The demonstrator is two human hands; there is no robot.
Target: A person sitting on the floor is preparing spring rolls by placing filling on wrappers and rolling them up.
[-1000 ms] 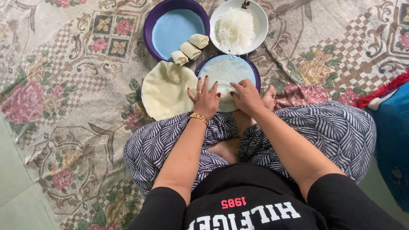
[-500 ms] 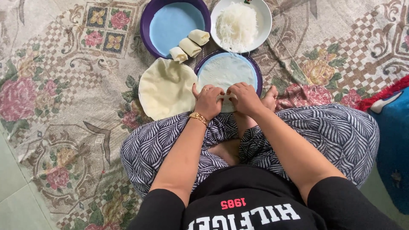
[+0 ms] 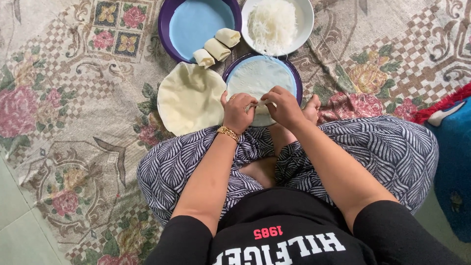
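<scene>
Left hand [image 3: 239, 112] and right hand [image 3: 283, 107] grips pinched on wrapper [image 3: 260, 78] near edge, over purple plate [image 3: 296, 77].

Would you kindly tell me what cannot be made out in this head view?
- Near edge of the wrapper: covered by the left hand and right hand.
- Any filling under the fingers: hidden by both hands.
- Purple plate and noodle bowl: far rims cut off by the top edge.
- Blue object: cut off at the right edge.
</scene>
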